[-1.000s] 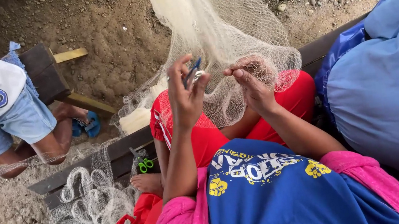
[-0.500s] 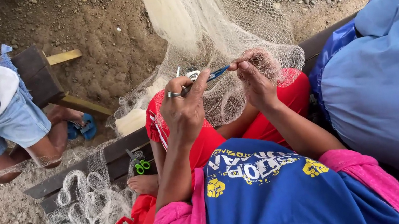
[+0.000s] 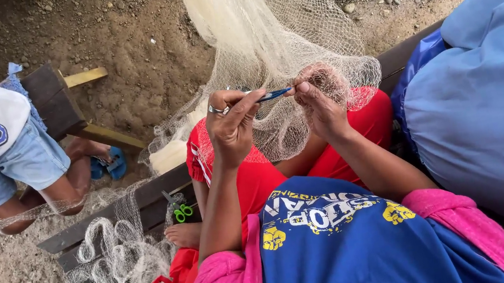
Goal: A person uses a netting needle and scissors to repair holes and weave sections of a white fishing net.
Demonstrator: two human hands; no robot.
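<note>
seated person in blue shorts (image 3: 5, 164) at far left. green-handled scissors (image 3: 181, 212) on dark plank (image 3: 118, 211). left hand (image 3: 230, 125) pinches blue netting needle (image 3: 272, 95), held level above red lap. right hand (image 3: 322, 106) pinches needle tip and pale fishing net (image 3: 278, 41). blue bundle (image 3: 485, 91) far right.

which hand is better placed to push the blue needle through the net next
Left, probably. The left hand pinches the blue netting needle at its rear end, tip aimed at the right hand. The right hand is busy, its fingers pinching the cream net at the needle's tip.
</note>
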